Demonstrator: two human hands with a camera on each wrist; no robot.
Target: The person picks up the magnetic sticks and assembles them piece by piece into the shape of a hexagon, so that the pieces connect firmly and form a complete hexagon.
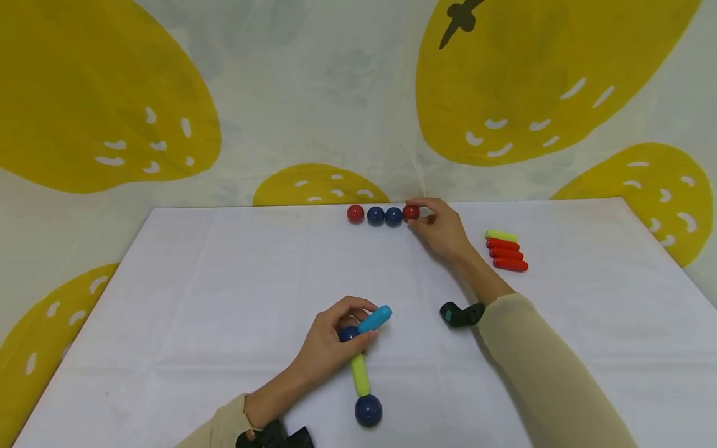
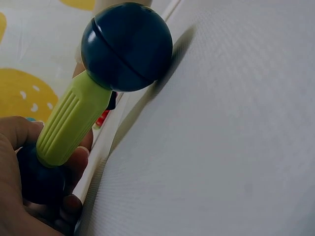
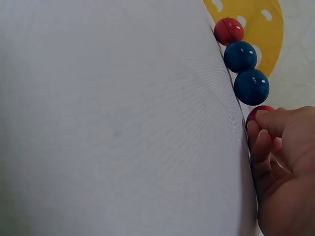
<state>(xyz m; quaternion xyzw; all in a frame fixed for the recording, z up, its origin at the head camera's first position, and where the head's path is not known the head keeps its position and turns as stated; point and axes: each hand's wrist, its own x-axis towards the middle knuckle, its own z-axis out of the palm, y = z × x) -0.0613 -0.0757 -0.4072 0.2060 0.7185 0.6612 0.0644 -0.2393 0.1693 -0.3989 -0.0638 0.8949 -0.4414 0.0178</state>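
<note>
My left hand [image 1: 325,342] grips a dark blue ball [image 1: 348,334] that has two sticks joined to it. One is a light blue stick [image 1: 376,318] pointing up and right. The other, a yellow-green stick [image 1: 360,376], runs towards me to a second dark blue ball [image 1: 368,411]. In the left wrist view that ridged green stick [image 2: 74,120] sits between both balls. At the far edge of the table, my right hand [image 1: 444,231] pinches a red ball [image 1: 411,212] between thumb and fingers; the fingers partly cover it in the right wrist view.
Left of the pinched ball, two dark blue balls [image 1: 384,216] and another red ball [image 1: 355,214] stand in a row. One yellow-green stick [image 1: 501,236] and three red sticks [image 1: 506,254] lie right of my right hand. A white cloth [image 1: 224,286] covers the table.
</note>
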